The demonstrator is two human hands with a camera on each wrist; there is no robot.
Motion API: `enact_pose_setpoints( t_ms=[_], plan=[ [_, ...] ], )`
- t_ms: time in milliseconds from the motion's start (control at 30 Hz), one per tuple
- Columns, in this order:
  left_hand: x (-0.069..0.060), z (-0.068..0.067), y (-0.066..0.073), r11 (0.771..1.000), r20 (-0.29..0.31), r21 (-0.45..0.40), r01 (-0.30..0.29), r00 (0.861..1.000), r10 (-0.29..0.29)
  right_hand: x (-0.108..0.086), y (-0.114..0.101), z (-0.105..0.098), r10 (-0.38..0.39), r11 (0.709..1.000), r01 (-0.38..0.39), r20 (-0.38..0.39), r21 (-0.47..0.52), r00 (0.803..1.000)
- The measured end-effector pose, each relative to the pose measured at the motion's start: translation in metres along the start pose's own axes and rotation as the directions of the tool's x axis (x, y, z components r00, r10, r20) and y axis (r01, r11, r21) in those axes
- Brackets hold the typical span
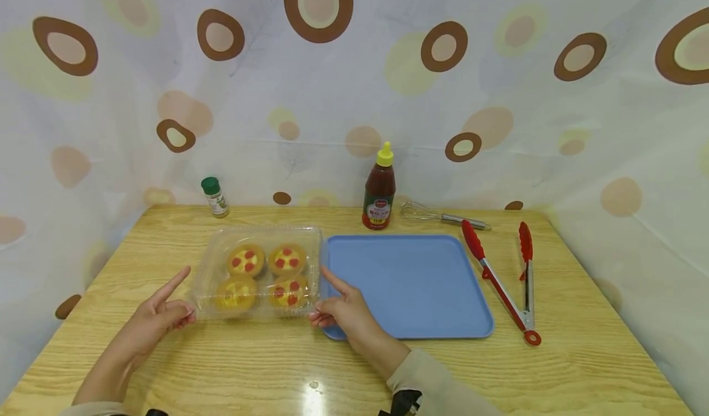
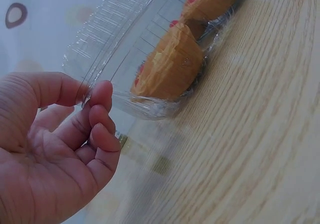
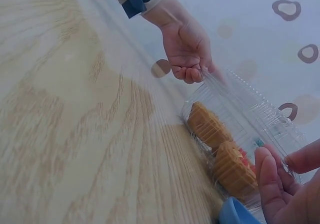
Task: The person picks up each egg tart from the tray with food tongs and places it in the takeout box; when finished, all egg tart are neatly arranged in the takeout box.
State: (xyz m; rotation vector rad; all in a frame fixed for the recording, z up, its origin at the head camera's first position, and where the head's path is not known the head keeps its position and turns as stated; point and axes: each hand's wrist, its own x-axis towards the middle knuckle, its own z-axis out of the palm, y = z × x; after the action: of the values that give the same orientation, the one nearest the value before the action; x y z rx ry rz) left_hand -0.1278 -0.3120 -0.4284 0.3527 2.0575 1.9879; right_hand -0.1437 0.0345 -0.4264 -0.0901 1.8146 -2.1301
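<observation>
A clear plastic clamshell box (image 1: 260, 234) sits on the wooden table with several egg tarts (image 1: 287, 260) inside, dotted with red pieces. At its front left corner my left hand (image 1: 152, 324) pinches the rim between thumb and curled fingers, index finger stretched out. The left wrist view shows the rim in the fingertips of that hand (image 2: 65, 129). My right hand (image 1: 349, 311) pinches the front right corner the same way, its index finger along the box's right side. In the right wrist view both hands hold the box's edge, and the lid looks closed or nearly so.
A blue tray (image 1: 410, 287) lies right beside the box, partly under my right hand. Further right are red-tipped tongs (image 1: 526, 324), spread apart. Along the back stand a green-capped shaker (image 1: 216, 197) and a sauce bottle (image 1: 380, 197), with a whisk (image 1: 443, 216) lying nearby.
</observation>
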Motion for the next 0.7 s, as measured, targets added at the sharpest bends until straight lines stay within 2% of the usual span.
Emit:
enact_pose_setpoints(
  t_ms=[200, 467, 700],
  plan=[
    [-0.0011, 0.0007, 0.0015, 0.999, -0.022, 0.037, 0.029, 0.999, -0.029, -0.0008, -0.0009, 0.0012, -0.005, 1.0, 0.005, -0.013, 0.013, 1.0],
    [-0.0019, 0.0003, 0.0017, 0.997, -0.044, 0.047, 0.068, 0.997, -0.066, -0.0002, 0.0025, -0.0048, -0.004, 0.999, 0.001, 0.068, 0.042, 0.998],
    [-0.0013, 0.001, 0.001, 0.996, -0.032, 0.059, 0.06, 0.998, -0.058, -0.0013, 0.0037, -0.0006, 0.0, 0.998, -0.001, 0.002, 0.055, 1.0]
  ],
)
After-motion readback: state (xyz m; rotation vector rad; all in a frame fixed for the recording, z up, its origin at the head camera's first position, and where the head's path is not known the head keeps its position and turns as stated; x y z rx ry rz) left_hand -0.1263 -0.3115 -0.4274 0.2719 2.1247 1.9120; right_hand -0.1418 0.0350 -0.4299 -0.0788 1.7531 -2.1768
